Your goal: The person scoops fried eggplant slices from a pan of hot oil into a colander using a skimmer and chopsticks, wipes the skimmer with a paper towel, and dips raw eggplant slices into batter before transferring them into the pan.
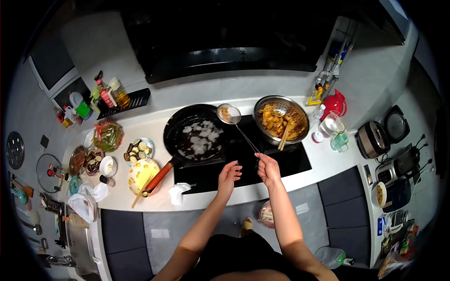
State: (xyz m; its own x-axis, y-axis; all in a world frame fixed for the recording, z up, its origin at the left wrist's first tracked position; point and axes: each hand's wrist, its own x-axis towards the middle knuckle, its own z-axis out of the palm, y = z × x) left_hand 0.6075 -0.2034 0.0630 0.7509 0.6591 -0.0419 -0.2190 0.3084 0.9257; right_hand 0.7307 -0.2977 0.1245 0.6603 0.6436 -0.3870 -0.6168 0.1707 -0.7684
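Fingers (260,157) of the right hand (268,171) grasp the strainer (235,115) by its handle's end, likely avoiding heat from the wok (171,135) left of frame centre, while the left hand (228,178) hangs released.

The wok (170,135) is black with an orange-brown handle (159,178); strainer (229,104) and colander (294,111) are silver, the bowl (133,176) yellow-patterned, the counter (330,161) white.

Strainer (234,113) btwn wok (173,136) (L) & colander (296,109) (R), chopsticks (284,136) in colander, bowl (132,177) L of wok.
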